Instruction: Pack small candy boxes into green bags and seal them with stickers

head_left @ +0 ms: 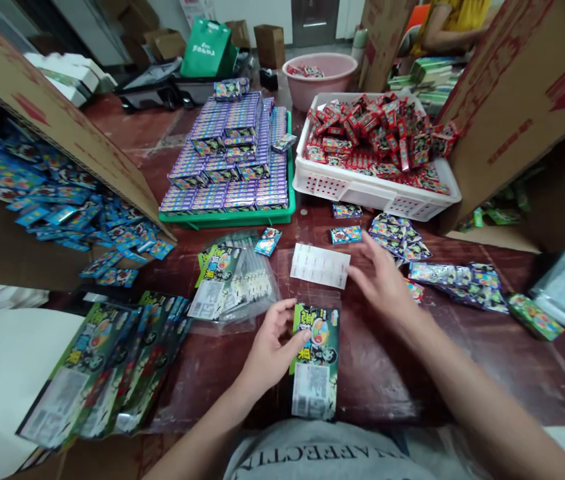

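Note:
My left hand (275,347) grips the left edge of a printed plastic pouch (315,360), its thumb across the front and its fingers curled at the side. The pouch is dark green with yellow lettering and a pale label panel. Just beyond its top edge lies a white label sheet (319,265). My right hand (385,280) hovers at the sheet's right side with thumb and fingers apart; whether the thumb touches the sheet I cannot tell. Past its fingertips is a small blue box (346,235). To the left lies a stack of clear pouches (242,287).
Filled pouches (107,367) overlap at left. A green tray (227,219) carries purple boxes, and a white basket (332,187) is heaped with red packets. Tall cardboard boxes (77,127) flank both sides. Small packets (397,235) lie right. A person in yellow (449,30) sits behind.

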### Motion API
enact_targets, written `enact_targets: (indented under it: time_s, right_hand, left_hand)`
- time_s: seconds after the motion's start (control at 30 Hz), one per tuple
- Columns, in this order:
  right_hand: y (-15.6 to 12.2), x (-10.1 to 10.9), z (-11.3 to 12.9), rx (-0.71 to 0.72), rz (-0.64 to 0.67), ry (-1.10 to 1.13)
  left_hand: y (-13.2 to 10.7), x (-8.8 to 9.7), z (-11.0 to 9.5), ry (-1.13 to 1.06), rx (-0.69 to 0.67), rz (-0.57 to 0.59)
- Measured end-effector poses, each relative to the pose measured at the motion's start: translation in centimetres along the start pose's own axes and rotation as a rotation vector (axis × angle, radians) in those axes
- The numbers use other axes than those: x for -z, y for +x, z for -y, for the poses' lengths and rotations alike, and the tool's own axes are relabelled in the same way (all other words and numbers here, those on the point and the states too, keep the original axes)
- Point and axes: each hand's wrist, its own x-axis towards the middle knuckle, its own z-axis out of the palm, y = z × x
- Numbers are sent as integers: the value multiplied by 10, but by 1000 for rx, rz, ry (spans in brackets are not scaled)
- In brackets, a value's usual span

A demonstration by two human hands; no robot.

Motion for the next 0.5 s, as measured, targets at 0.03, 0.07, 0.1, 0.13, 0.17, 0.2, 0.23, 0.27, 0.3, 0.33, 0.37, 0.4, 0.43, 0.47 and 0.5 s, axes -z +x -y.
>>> enact_targets:
  time_s: [0.03, 0.07, 0.1, 0.13, 0.17, 0.2, 0.23, 0.27, 0.3, 0.33, 0.37, 0.4, 0.43, 0.47, 0.5]
  right_hand:
    - [23, 6, -11, 43, 46, -184]
    - [46, 12, -22, 72, 150, -343]
    - [68, 16, -31, 105, 266, -468]
    - [88, 19, -40, 120, 325, -512]
    - [103, 21, -46, 132, 385, -543]
    - [115, 21, -50, 137, 418, -550]
    - [123, 21, -52, 134, 431, -547]
    - [127, 21, -52, 126, 438, -550]
    - [127, 21, -50, 115, 439, -558]
    - [123, 22, -45, 103, 424, -551]
    - [117, 24, -39, 94, 390, -513]
    - [109, 26, -32, 91, 342, -444]
    - [101, 28, -24, 90, 295, -353]
    - [92, 30, -16, 92, 261, -258]
    - [85, 30, -9, 94, 245, -185]
  left_hand:
    - [0, 0, 0, 8, 7, 7]
    - [-1, 0, 1, 12, 10, 5]
    - [-2, 0, 1, 12, 14, -1]
    - [-3, 0, 1, 9, 21, -9]
    - [-4, 0, 1, 5, 29, -18]
    - [-4, 0, 1, 0, 35, -27]
    - [-4, 0, 1, -6, 39, -34]
    - [-4, 0, 1, -10, 40, -38]
    - [-4, 0, 1, -13, 36, -40]
    - [-3, 1, 2, -14, 29, -37]
    - [-2, 1, 3, -12, 23, -31]
    - [0, 2, 4, -2, 18, -21]
    - [2, 3, 5, 16, 14, -10]
    - [4, 3, 6, 39, 10, 2]
    - [7, 3, 7, 59, 6, 14]
